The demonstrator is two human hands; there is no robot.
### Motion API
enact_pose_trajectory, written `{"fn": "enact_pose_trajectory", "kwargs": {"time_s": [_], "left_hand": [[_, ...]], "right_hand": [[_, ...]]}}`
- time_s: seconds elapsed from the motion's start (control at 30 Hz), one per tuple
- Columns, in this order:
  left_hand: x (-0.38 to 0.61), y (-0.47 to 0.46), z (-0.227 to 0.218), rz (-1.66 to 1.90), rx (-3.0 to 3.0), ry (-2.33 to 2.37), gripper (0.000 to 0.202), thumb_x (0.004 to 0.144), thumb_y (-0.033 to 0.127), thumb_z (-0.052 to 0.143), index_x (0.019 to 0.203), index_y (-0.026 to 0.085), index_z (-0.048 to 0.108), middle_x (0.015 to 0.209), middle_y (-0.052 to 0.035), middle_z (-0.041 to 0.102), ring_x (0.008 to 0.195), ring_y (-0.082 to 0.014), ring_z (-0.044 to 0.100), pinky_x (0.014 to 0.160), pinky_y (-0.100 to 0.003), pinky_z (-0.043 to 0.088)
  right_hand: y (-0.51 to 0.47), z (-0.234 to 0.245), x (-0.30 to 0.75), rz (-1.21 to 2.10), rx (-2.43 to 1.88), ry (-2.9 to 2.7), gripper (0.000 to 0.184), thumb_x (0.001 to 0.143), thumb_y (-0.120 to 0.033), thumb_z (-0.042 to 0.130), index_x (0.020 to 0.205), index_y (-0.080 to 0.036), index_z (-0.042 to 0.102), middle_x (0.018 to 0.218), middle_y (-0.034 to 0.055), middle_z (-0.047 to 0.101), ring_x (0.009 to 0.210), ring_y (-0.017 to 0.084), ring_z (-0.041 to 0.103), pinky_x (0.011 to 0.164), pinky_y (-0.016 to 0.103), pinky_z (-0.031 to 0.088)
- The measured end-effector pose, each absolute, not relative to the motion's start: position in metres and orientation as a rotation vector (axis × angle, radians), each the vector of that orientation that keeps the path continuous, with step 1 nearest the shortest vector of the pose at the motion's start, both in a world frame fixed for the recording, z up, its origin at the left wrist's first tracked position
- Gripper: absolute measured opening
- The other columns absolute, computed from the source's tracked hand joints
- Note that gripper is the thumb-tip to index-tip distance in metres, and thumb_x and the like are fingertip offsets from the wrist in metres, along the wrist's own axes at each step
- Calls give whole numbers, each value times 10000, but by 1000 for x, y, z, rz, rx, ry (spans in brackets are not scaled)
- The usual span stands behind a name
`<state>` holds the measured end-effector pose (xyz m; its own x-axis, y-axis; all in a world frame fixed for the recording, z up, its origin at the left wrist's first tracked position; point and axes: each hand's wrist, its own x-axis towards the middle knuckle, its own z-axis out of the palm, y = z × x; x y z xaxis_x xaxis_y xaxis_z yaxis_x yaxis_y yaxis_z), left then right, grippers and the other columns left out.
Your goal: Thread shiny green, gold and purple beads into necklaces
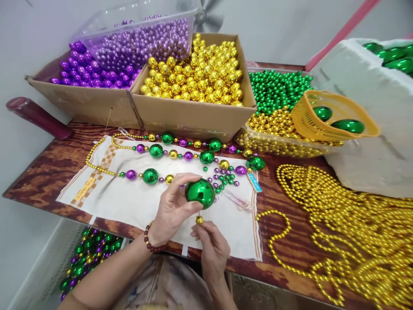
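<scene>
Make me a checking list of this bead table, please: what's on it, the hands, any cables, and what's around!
Surface: brown wooden table, white cloth spread on it.
Job's things: big green bead, small gold bead, mixed bead strand on the cloth.
Clutter: loose purple and green beads on the cloth; gold bead chains piled at right.
Hands: left hand holds the big green bead; right hand pinches at the small gold bead just below.
Cables: nothing seen.
Surroundings: cardboard boxes of beads, yellow basket, fan behind.
</scene>
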<state>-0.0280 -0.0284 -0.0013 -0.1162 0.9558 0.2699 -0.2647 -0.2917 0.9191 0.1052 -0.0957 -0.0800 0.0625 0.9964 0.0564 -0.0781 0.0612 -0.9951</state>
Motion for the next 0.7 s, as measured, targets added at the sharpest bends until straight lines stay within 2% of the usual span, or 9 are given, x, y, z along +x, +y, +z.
{"fn": "enact_pose_trajectory", "kwargs": {"time_s": [0.2, 0.37, 0.5, 0.7], "left_hand": [[-31, -25, -1, 1594, 1095, 836, 406, 862, 399, 729, 1247, 288, 665, 1176, -63, 615, 1047, -178, 602, 905, -266, 535], [-33, -26, 3, 1588, 1093, 853, 399, 852, 353, 745, 1241, 300, 669, 1206, -57, 602, 1062, -176, 600, 906, -262, 538], [-34, -22, 6, 1583, 1005, 844, 350, 871, 348, 724, 1214, 303, 671, 1129, -47, 631, 969, -160, 619, 844, -268, 559], [-37, -17, 14, 1540, 773, 881, 383, 783, 399, 809, 1129, 281, 692, 1145, -35, 608, 1005, -165, 605, 874, -302, 556]], "right_hand": [[-92, -74, 105, 1112, -1092, -1179, 134, 951, -160, 616, 880, -217, 714, 713, -15, 659, 628, 117, 614, 601, 221, 488], [-86, -71, 103, 1094, -1097, -1215, 154, 952, -134, 601, 899, -230, 709, 725, -29, 660, 612, 104, 620, 600, 210, 492], [-85, -69, 102, 1059, -1057, -1303, 167, 943, -105, 594, 912, -232, 698, 749, -32, 679, 602, 105, 631, 596, 221, 491], [-82, -68, 99, 1006, -1117, -1254, 166, 953, -122, 591, 938, -240, 706, 751, -32, 675, 616, 104, 643, 609, 213, 505]]}}
